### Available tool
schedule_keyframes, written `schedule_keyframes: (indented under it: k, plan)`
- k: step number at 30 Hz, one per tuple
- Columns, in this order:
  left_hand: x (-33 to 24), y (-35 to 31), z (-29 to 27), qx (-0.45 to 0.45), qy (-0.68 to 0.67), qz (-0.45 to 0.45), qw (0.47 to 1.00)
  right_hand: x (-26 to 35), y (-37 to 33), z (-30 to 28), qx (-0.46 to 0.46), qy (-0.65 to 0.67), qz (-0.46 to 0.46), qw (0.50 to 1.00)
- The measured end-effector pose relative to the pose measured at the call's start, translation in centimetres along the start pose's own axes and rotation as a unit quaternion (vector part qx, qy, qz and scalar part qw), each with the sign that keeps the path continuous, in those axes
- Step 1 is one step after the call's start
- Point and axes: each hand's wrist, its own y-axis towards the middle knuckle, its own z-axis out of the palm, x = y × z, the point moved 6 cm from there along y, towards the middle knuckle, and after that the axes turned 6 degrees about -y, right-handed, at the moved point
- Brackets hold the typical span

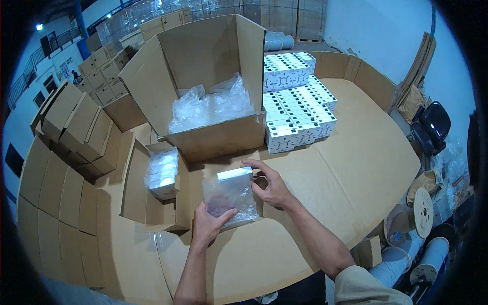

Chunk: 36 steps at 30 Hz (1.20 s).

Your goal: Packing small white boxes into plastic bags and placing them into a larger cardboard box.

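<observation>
Before me, a clear plastic bag (229, 201) lies around a white box (235, 173), whose top edge sticks out of the bag's far end. My left hand (208, 223) grips the bag's near left side, thumb on top of the film. At the far right corner, my right hand (272, 185) has its fingers curled about the white box. To the left stands an open cardboard carton (134, 183) with several bagged white boxes (163, 170) in it.
A large open carton (218, 140) full of clear plastic bags (211, 104) stands beyond my hands. Stacked white boxes (300, 114) sit right of it. Brown cartons (66, 203) line the table's left side. Cable spools (423, 213) and a black chair (432, 127) are off the right edge.
</observation>
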Motion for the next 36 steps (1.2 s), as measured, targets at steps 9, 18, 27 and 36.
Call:
schedule_keyframes:
  k: [9, 18, 27, 36]
  plan:
    - [-0.4, 0.0, 0.2, -0.002, 0.04, 0.006, 0.999, -1.2, 0.2, -0.5, -0.007, 0.032, 0.036, 0.999]
    - [-1.0, -0.1, 0.8, 0.015, 0.07, -0.006, 0.997, -1.6, -0.1, -5.3, -0.075, -0.017, 0.038, 0.996]
    - [0.3, -0.3, 1.5, 0.07, 0.07, -0.059, 0.993, -0.1, -0.4, -5.2, -0.205, 0.257, 0.008, 0.944]
    - [-0.1, -0.2, 1.1, 0.066, 0.054, -0.048, 0.995, -1.5, -0.7, -2.9, -0.181, 0.227, 0.077, 0.954]
